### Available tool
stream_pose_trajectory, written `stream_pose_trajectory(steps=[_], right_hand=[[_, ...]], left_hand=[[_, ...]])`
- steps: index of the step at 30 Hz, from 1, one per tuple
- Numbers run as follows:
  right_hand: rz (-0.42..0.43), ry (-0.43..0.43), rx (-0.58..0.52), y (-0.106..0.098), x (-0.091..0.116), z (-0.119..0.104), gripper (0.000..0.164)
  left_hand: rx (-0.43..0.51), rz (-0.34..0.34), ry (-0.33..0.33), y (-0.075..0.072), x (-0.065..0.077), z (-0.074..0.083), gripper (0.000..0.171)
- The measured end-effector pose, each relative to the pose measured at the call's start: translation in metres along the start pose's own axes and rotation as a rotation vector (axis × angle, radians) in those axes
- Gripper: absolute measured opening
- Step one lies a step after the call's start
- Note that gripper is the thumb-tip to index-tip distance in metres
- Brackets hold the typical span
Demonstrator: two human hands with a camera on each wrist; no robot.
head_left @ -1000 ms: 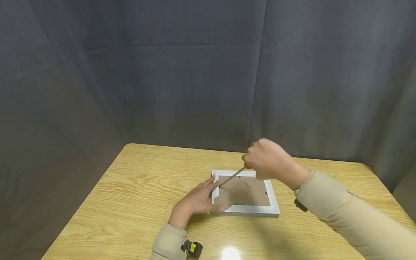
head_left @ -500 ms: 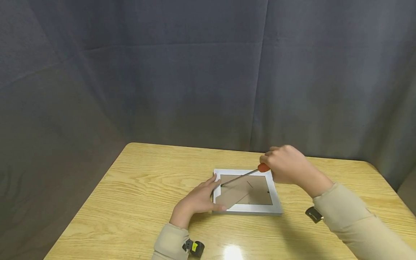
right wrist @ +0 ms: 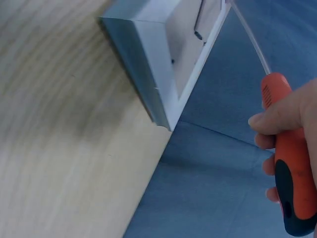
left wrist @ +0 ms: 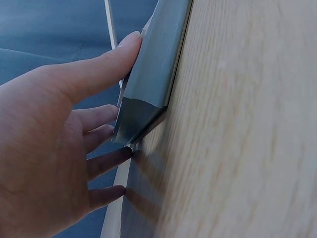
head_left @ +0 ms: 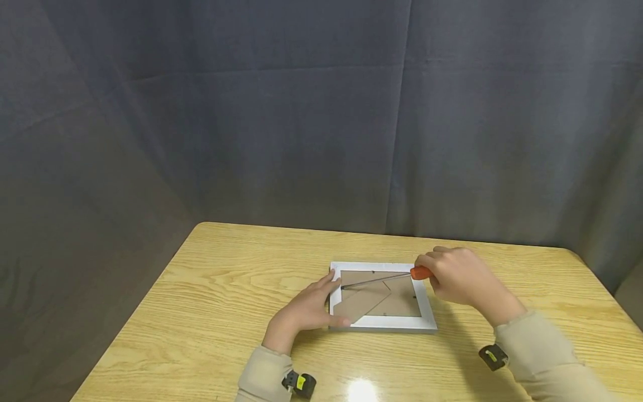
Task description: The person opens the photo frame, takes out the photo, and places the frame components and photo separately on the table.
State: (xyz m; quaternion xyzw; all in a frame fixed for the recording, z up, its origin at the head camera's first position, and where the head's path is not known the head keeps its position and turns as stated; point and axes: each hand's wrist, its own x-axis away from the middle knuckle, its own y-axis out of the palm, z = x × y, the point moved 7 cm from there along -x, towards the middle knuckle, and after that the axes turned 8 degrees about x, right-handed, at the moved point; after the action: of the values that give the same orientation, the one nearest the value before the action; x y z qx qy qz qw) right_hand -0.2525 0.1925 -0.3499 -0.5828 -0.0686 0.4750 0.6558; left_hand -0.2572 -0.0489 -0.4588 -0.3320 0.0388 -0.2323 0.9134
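A white picture frame (head_left: 392, 322) lies face down on the wooden table, its brown backing board (head_left: 402, 301) showing, with small dark tabs along the inner edge. My left hand (head_left: 307, 308) spans the frame's left end, thumb on the near corner and fingers spread along the side; in the left wrist view the thumb presses the frame's edge (left wrist: 158, 54). My right hand (head_left: 459, 276) grips a screwdriver (right wrist: 292, 163) by its orange and black handle. The shaft slants low across the backing, its tip at the tab on the left inner edge, near my left fingertips.
The wooden table (head_left: 211, 296) stretches out on both sides of the frame. Behind it hangs a dark grey curtain (head_left: 301, 139), close to the table's far edge. Each wrist carries a black strap device, such as the left wrist's band (head_left: 298, 384).
My right hand has swung right and down, tilting the screwdriver from steep to nearly flat while its tip stays at the left tab. The left hand stays on the frame.
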Motion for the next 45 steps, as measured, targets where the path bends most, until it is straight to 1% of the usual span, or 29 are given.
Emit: stream_pose_trajectory(steps=[11, 19, 23, 26, 31, 36, 40, 45], right_hand=[[0.069, 0.060, -0.017, 0.015, 0.022, -0.001, 0.035], [0.058, 0.163, -0.028, 0.028, 0.034, 0.001, 0.036], [0.047, 0.195, -0.040, 0.032, 0.037, 0.000, 0.037], [0.021, 0.217, -0.056, 0.034, 0.038, -0.001, 0.039], [0.001, 0.234, -0.075, 0.036, 0.039, -0.002, 0.039], [0.011, 0.244, -0.078, 0.036, 0.040, -0.002, 0.038], [0.021, 0.254, -0.069, 0.031, 0.040, -0.003, 0.036], [0.005, 0.255, -0.055, 0.023, 0.036, -0.008, 0.034]], left_hand=[[-0.007, -0.005, -0.001, -0.002, 0.004, -0.001, 0.095], [-0.019, 0.010, 0.004, -0.003, 0.004, 0.000, 0.094], [-0.020, 0.008, -0.001, -0.004, 0.004, -0.001, 0.095], [-0.016, 0.008, -0.005, -0.004, 0.004, -0.002, 0.095], [-0.014, 0.009, -0.007, -0.005, 0.004, -0.003, 0.095], [-0.021, 0.008, -0.007, -0.005, 0.004, -0.003, 0.095], [-0.020, 0.008, -0.006, -0.005, 0.004, -0.002, 0.096], [-0.033, 0.010, -0.011, -0.007, 0.004, -0.003, 0.096]])
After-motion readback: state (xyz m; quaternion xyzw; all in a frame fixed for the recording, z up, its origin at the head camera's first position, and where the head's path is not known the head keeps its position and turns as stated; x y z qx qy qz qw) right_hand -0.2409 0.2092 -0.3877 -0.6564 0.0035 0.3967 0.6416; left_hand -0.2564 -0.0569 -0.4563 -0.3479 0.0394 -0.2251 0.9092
